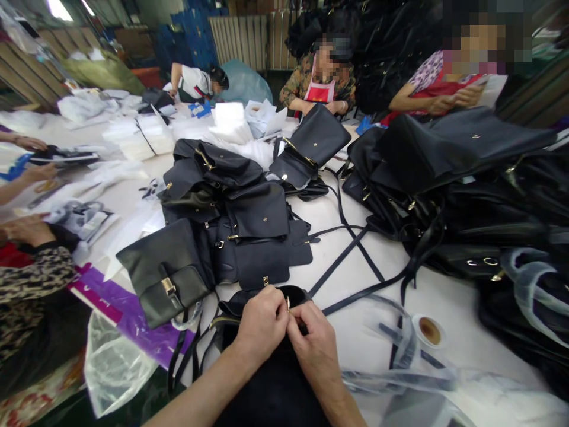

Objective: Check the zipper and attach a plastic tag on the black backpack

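Note:
In front of me lies a black bag [271,385], its opening turned up, with a gold zipper along the left edge. My left hand [262,323] is closed at the bag's rim, thumb and fingers pinched near a small gold metal piece [288,303]. Close beside it, my right hand [311,332] is pinched too, its fingertips almost meeting the left ones. What sits between the fingertips is mostly hidden. A finished-looking black bag with a gold clasp [168,286] lies to the left of my hands.
More black bags [260,219] are piled ahead, with a larger heap [444,160] on the right. Long straps [355,255] cross the white table. A small cup of brown liquid [429,330] stands right, near clear plastic wrap [413,379]. Co-workers sit around the table.

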### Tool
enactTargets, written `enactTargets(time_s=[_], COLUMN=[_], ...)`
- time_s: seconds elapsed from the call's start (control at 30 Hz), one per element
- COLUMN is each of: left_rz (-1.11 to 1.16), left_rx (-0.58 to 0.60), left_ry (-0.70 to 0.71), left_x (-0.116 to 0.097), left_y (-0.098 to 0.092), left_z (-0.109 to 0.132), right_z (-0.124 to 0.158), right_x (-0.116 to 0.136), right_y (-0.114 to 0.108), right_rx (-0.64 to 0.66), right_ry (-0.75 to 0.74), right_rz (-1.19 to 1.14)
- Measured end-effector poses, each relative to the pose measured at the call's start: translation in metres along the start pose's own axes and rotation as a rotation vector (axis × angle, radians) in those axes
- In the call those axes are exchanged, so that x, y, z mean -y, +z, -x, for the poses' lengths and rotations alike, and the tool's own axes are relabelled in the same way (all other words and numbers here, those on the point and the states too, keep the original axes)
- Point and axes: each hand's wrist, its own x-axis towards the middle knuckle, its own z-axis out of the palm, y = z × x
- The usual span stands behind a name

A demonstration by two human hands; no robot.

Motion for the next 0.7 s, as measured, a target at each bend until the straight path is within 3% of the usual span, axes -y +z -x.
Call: enactTargets(time_s=[0.17,0.4,0.7], left_rz=[-0.007,0.238,0.086], left_rx=[-0.038,-0.043,-0.089], left_ry=[0.019,0.001,0.1], left_x=[0.011,0.012,0.009], left_y=[0.001,-0.011,0.0], left_z=[-0.006,0.004,0.007], right_z=[0.006,0.006,0.008], right_x=[-0.002,-0.002,-0.016], right_y=[-0.001,0.001,0.008], right_rx=[-0.024,-0.067,-0.058], right_ry=[0.023,0.108,-0.121], right_rz=[-0.008,-0.077,0.047])
